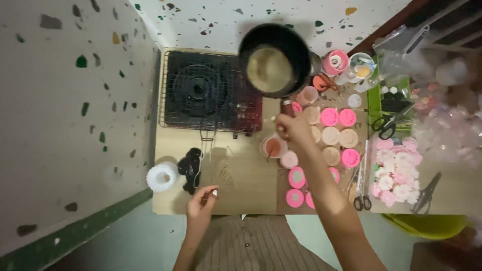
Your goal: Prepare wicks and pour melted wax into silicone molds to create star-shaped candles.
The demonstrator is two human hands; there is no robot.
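My right hand [293,128] grips the handle, fingers closed, keeping the pot [274,60] lifted beside the stove [211,90], above the moulds [331,135]. My left hand [201,200] rests half-curled, empty, on the table [241,185].

Low wooden table [241,188], pale plywood top, centre of view; landmark for all below. Left of table: white terrazzo wall [65,115] with green, grey, ochre chips. Beyond table, far side: same white terrazzo surface [226,20]. Below-left of table: dark green skirting band [75,233] running diagonally. Under table's near edge: pale green floor [150,246]. Right of table: dark wooden frame [401,15], upper corner. Light dim, warm.
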